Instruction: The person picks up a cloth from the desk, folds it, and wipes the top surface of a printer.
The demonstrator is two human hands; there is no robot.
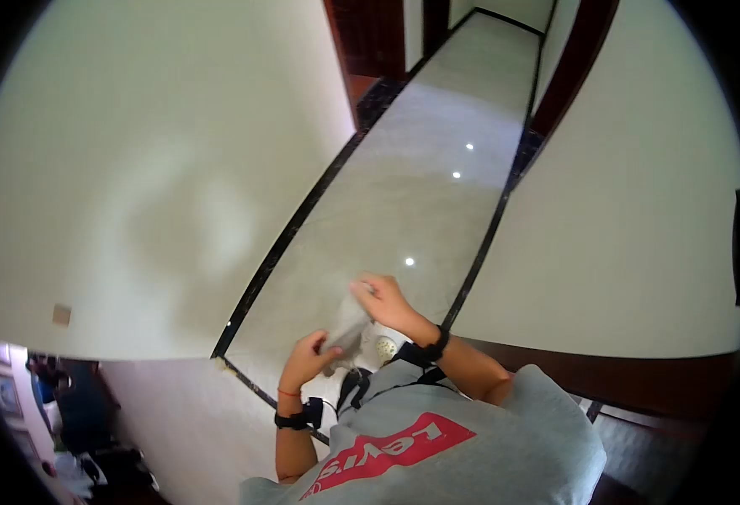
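Observation:
A pale grey-white piece of cloth (350, 325) is stretched between my two hands in front of my body, slightly blurred. My left hand (307, 357) pinches its lower left end, thumb and fingers closed on it. Higher up and to the right, my right hand (387, 301) grips the upper end with curled fingers. Just below the cloth shows a small round cream-coloured thing (387, 348) with dark specks; what it is I cannot tell. Both wrists wear black bands, and a thin red string circles the left wrist.
A pale tiled hallway floor (370, 210) with black borders runs ahead between two light walls. Doorways open off both sides farther along. At the right is a dark wooden surface (639, 387). Dark furniture and clutter (88, 412) stand at the lower left.

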